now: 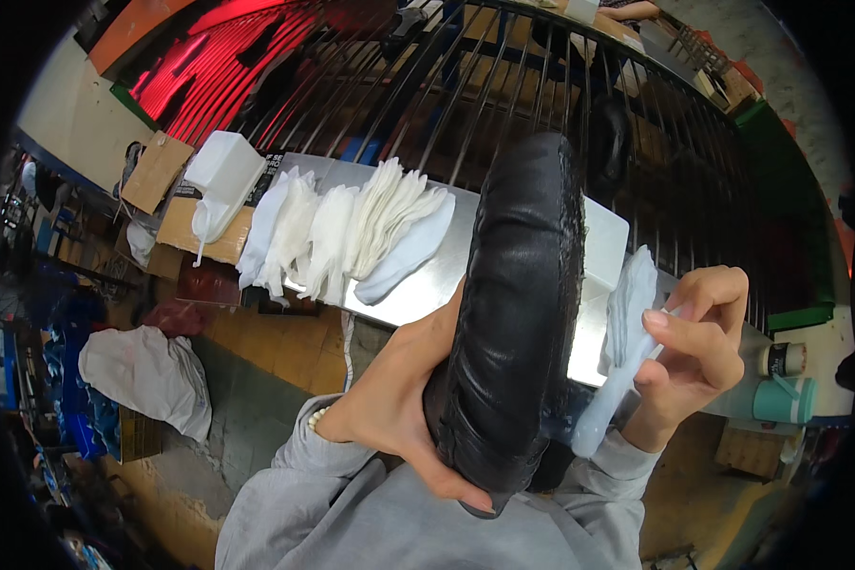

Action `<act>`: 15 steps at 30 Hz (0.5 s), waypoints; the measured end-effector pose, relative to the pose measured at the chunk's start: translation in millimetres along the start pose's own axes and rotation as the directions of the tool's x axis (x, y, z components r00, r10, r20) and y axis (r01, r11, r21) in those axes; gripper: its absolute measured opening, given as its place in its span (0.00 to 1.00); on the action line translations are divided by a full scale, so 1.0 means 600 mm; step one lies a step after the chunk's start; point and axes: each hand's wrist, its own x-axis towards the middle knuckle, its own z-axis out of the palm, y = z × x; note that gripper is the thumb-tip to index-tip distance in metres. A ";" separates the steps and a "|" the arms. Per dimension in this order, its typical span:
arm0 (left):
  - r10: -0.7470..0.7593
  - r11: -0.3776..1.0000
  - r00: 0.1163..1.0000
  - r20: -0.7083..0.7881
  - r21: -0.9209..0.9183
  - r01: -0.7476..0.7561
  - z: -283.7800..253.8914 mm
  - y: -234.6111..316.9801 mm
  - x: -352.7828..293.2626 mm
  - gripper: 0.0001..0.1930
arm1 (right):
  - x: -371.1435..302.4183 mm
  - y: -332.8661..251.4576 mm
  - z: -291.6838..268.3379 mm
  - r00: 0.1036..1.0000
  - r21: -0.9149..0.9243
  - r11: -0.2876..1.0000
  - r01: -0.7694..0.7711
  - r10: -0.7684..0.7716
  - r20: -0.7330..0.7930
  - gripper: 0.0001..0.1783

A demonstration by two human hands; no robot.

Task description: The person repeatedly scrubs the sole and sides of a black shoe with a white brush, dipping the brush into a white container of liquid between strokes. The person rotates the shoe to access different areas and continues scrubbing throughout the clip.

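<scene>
My left hand (pixel 399 389) is wrapped round a black leather shoe (pixel 518 304), which stands upright in front of my body with its creased side showing. The thumb presses on its lower end. On the right, my right hand (pixel 698 342) has its fingers pinched on a soft, pale bluish-white strip (pixel 606 408). The strip hangs down beside the shoe; whether it touches it I cannot tell. Behind the strip is a small stack of thin pale sheets (pixel 629 294), close to the fingertips.
Fanned piles of thin white sheets (pixel 370 228) lie on a metal table (pixel 456 247). A white plastic container (pixel 226 166) stands on cardboard at the left. Beyond runs a rack of metal rods (pixel 427 95), with another black shoe (pixel 610 142) on it. A teal lidded mug (pixel 784 399) stands right.
</scene>
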 end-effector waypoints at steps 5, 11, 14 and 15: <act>0.002 0.999 0.999 -0.034 -0.033 -0.004 -0.003 0.004 0.004 0.77 | 0.004 0.005 0.002 0.996 0.058 0.996 0.063 -0.067 0.066 0.27; -0.046 0.989 0.998 -0.041 -0.146 0.040 -0.004 0.013 0.001 0.79 | 0.017 0.010 -0.003 0.985 0.092 0.990 0.103 -0.114 0.132 0.26; -0.090 0.979 0.993 -0.070 -0.187 0.076 0.001 0.007 -0.002 0.79 | 0.017 0.012 -0.002 0.982 0.119 0.987 0.106 -0.123 0.144 0.25; -0.092 0.976 0.992 -0.084 -0.204 0.073 0.002 0.002 -0.003 0.78 | 0.016 0.012 -0.001 0.981 0.128 0.986 0.105 -0.124 0.148 0.25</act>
